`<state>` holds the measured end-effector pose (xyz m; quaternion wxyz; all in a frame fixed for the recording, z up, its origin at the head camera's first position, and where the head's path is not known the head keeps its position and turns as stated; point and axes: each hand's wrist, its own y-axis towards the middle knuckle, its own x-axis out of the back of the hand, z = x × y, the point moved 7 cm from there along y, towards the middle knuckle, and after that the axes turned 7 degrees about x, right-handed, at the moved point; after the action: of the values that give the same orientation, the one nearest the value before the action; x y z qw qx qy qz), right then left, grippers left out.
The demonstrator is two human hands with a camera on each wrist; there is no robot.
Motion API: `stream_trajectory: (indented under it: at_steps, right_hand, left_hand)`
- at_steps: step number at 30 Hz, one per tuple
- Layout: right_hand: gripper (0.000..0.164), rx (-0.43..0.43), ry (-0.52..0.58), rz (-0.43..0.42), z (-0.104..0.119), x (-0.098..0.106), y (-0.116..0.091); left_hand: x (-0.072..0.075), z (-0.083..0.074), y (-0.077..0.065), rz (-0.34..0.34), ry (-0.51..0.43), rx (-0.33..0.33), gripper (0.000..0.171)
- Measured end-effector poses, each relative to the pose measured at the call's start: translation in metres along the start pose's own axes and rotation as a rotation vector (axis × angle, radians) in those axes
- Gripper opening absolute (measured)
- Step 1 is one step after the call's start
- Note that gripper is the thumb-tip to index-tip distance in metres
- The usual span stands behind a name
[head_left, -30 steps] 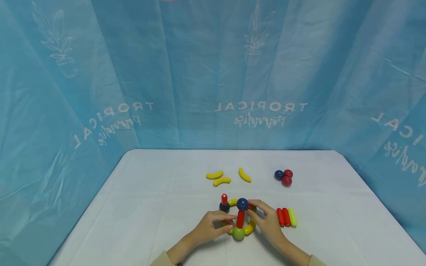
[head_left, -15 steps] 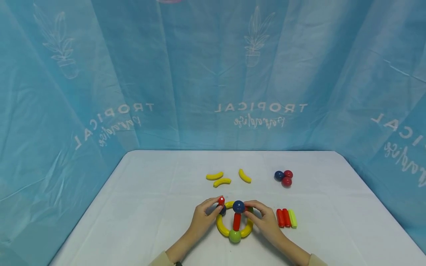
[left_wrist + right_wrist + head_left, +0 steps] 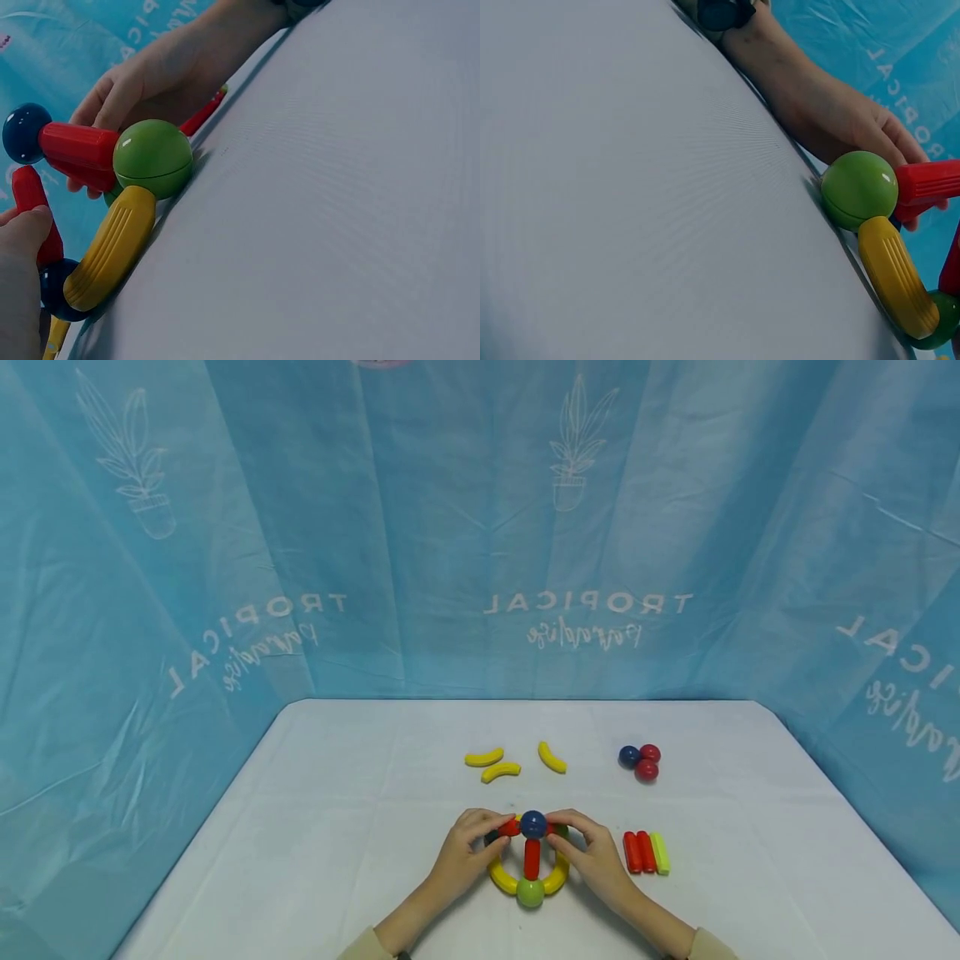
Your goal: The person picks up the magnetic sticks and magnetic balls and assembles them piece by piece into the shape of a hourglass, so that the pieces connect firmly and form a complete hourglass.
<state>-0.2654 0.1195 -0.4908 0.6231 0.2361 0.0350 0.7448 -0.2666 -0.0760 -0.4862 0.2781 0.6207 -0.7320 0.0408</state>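
Note:
A ring of yellow curved rods (image 3: 502,878) and balls lies on the table, with a green ball (image 3: 530,893) at its front. A red rod (image 3: 532,860) leans up from that ball to a blue ball (image 3: 533,824) on top. My left hand (image 3: 467,852) pinches another red rod (image 3: 31,196), rising from the ring's left blue ball (image 3: 58,289); its upper end is at or very near the top ball. My right hand (image 3: 592,856) pinches a red rod at the right, mostly hidden by the fingers, above a partly covered green ball (image 3: 943,319).
Three loose yellow curved rods (image 3: 500,772) lie behind the ring. Farther right sit a blue ball (image 3: 629,757) and two red balls (image 3: 647,770). Two red rods (image 3: 646,852) and a lime-green rod (image 3: 660,853) lie right of my right hand. A blue curtain (image 3: 450,527) hangs behind the table.
My left hand has moved from the front red rod to the left one, which has tilted from upright toward the top blue ball. The structure has shifted slightly left; my right hand keeps its hold.

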Motion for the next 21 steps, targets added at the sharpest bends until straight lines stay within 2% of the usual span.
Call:
stream_trajectory:
  at_steps: [8,13,17,21]
  right_hand:
    - [0.023,0.017,0.012,0.010,0.0041,-0.0017,0.0001]
    - [0.023,0.020,0.005,0.024,0.0036,-0.0032,0.0004]
    - [0.023,0.025,0.002,0.021,0.0038,-0.0030,0.0013]
    - [0.023,0.019,0.008,0.022,0.0040,-0.0034,0.0011]
  left_hand:
    - [-0.0030,-0.0046,-0.0013,-0.001,0.105,-0.068,0.033]
    - [-0.0010,-0.0073,-0.0013,-0.040,0.139,-0.085,0.031]
    - [0.0007,-0.0087,-0.0004,-0.063,0.128,-0.095,0.027]
    - [0.0013,-0.0059,-0.0003,-0.056,0.071,-0.046,0.026]
